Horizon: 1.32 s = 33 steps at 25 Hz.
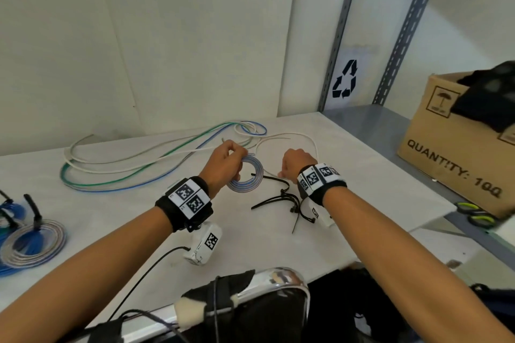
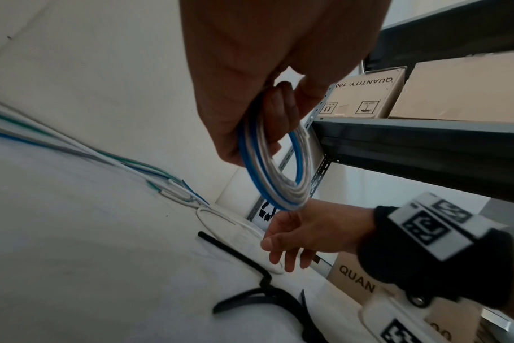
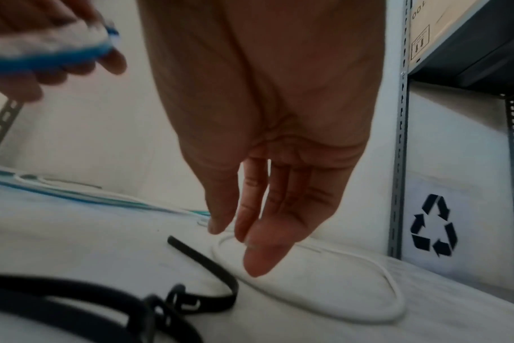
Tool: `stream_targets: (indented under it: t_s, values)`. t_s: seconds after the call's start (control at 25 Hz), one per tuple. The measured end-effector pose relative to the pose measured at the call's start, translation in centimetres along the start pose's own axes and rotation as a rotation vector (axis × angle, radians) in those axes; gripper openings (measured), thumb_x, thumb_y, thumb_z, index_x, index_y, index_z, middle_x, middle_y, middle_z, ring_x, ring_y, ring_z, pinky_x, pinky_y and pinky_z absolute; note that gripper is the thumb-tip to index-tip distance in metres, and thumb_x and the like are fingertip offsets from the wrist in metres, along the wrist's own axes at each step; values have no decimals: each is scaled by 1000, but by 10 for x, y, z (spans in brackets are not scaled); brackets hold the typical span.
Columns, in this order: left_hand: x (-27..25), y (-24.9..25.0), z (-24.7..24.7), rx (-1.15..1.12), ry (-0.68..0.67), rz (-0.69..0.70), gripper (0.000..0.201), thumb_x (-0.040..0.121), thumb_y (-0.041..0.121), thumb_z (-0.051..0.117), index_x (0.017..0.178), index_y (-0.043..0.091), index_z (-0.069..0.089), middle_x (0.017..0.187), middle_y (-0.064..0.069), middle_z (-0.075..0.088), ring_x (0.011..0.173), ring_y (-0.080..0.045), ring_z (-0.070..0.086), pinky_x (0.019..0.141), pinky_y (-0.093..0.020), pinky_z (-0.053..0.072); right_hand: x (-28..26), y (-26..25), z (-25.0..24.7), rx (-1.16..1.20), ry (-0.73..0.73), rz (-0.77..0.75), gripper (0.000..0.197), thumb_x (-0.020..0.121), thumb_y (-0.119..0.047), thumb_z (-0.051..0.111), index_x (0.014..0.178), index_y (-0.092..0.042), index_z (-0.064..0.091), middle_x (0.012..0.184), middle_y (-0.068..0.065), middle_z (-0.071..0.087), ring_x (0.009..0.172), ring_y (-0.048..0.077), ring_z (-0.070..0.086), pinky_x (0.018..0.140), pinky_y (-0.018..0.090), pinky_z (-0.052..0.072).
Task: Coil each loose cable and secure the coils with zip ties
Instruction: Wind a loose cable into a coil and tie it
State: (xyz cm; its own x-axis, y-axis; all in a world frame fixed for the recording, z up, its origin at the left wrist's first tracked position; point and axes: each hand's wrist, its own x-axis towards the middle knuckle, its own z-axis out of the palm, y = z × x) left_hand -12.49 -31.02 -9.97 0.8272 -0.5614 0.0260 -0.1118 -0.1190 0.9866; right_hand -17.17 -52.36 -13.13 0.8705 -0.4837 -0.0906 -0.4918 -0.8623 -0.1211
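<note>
My left hand (image 1: pixel 227 160) grips a small coil of blue and grey cable (image 1: pixel 246 175) (image 2: pixel 274 162), held upright above the white table (image 1: pixel 111 217). My right hand (image 1: pixel 292 167) (image 3: pixel 258 232) hovers to its right with straight, relaxed fingers pointing down, holding nothing. Just below those fingers lies a black zip tie (image 3: pixel 209 262) (image 2: pixel 235 255). More black zip ties (image 1: pixel 287 203) lie in a small heap near my right wrist. A loose white cable (image 1: pixel 292 138) (image 3: pixel 367 278) loops on the table behind the right hand.
Long loose white, green and blue cables (image 1: pixel 139 164) sprawl across the back left. Tied coils (image 1: pixel 30 242) sit at the left edge. A cardboard box (image 1: pixel 457 147) stands on the metal shelf (image 1: pixel 370 120) at right, with scissors (image 1: pixel 476 214) near it.
</note>
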Motion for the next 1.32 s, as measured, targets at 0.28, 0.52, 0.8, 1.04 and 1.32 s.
stream_targets:
  t_s: [0.28,0.52,0.8,1.04,1.32]
  values:
    - [-1,-6,-4,-83,13,-5,21,101,14,49,80,14,47,59,0,41,51,-14,37,58,-32,44,13,8,24,16,8,46,22,84,-9,74,104,-4,68,109,15,69,94,32,68,73,32,54]
    - [6,-13,-16,-204,106,-50,21,102,13,47,81,13,46,60,1,37,51,-14,34,56,-32,43,6,-23,-21,987,-6,7,18,92,-5,67,101,11,70,93,29,69,55,14,62,52,18,49]
    - [13,-17,-30,-270,248,-67,18,100,14,49,82,13,44,52,4,41,37,-9,37,51,-30,41,-29,-85,-59,1295,-105,-340,13,85,-2,76,91,8,71,84,17,74,76,24,75,75,25,61]
    - [16,-17,-37,-300,366,-33,11,100,15,46,90,11,48,60,-1,44,45,-13,40,55,-31,43,-36,-102,-56,1140,-142,-369,14,80,-6,82,80,2,70,77,16,74,66,23,74,64,26,61]
    - [20,-17,-49,-300,425,13,10,99,19,47,92,12,50,63,0,48,51,-12,42,56,-29,43,-33,-116,-42,1147,-30,-500,21,85,-2,76,101,12,71,98,29,72,90,36,75,85,36,61]
